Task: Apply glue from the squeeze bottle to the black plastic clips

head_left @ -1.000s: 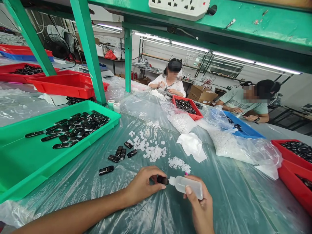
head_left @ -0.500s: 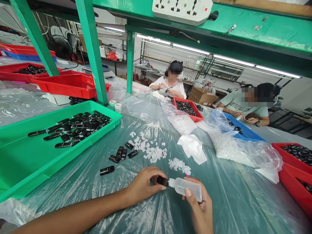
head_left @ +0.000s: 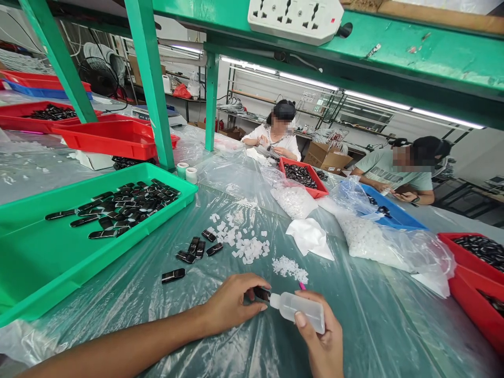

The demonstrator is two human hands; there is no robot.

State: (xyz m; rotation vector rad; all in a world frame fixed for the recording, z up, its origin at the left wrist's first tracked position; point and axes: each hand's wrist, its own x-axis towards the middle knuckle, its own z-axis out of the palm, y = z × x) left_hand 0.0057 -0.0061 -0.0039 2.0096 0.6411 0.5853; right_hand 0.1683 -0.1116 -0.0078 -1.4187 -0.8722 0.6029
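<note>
Between thumb and fingers, my left hand pinches a small black glossy part; its exact kind is unclear. My right hand grips a translucent white squeeze bottle, tilted so that its tip points left at the part's end. Whether the tip touches the part, I cannot tell. A pink stick-like thing shows just behind the right fingers. Beyond my hands lie a pile of small white pieces and a spread of larger white flat pieces. Several similar black parts lie to the left.
A green tray with many black parts stands at left. Red trays and plastic bags of white pieces line the right. A green post and an overhead beam with a power strip frame the bench. Two people sit opposite.
My right hand and the bottle have shifted slightly left and down, with the tip closer to the black part. My left hand has turned a little and still holds the part.
</note>
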